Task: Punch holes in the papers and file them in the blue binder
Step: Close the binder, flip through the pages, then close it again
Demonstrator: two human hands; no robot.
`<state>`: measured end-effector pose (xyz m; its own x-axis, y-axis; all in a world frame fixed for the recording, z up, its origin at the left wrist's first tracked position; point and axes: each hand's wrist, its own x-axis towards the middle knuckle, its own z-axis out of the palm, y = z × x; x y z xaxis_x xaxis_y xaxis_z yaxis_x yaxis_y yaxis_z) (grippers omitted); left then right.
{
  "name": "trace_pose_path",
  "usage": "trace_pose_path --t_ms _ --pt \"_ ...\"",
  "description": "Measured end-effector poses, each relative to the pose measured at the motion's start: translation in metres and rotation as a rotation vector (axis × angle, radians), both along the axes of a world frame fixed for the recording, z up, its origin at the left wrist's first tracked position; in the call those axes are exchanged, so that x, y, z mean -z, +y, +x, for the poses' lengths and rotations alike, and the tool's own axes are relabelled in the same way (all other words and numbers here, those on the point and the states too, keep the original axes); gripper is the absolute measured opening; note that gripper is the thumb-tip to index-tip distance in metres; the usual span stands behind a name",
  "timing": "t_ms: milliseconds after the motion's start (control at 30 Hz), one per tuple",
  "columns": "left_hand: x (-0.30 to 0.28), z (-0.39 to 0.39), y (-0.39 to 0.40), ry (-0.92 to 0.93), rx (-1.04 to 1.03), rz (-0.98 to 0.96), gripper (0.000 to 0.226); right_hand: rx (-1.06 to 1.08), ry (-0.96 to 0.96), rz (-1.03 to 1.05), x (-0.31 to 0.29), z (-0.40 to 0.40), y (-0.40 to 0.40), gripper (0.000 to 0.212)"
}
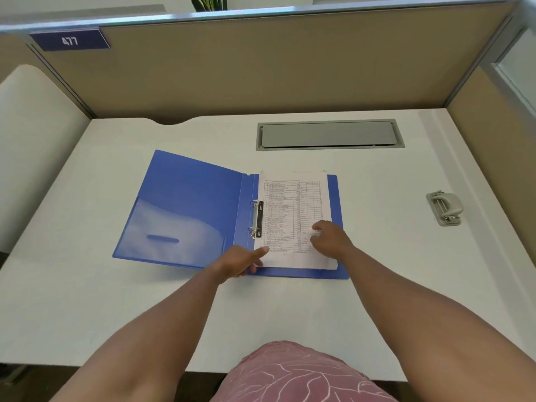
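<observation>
The blue binder (pixel 185 207) lies open flat on the white desk, its metal ring mechanism (pixel 256 219) in the middle. A stack of printed papers (pixel 290 204) lies on the binder's right half, its left edge at the rings. My left hand (pixel 242 261) is at the stack's lower left corner, thumb on top of the paper and fingers curled at its edge. My right hand (pixel 329 237) rests on the lower right part of the sheet, fingers bent down onto it. The grey hole punch (pixel 444 208) stands apart at the right of the desk.
The white desk (pixel 290 309) is enclosed by beige partition walls at the back and right. A grey cable hatch (pixel 329 134) is set into the desk behind the binder. A label reading 477 (pixel 69 40) sits on the partition's top left.
</observation>
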<state>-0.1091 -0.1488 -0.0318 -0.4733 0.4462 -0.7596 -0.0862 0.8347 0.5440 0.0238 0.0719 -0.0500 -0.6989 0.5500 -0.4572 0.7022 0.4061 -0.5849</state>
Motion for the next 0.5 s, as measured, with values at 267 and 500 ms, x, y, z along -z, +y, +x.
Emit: trace_pose_path --t_ms 267,500 --pt "0.004 0.006 0.048 0.286 0.064 0.204 0.027 0.091 0.031 0.012 0.003 0.007 0.008 0.046" --pt "0.02 0.014 0.061 0.468 0.122 0.034 0.04 0.245 -0.101 0.016 0.009 0.013 0.018 0.027"
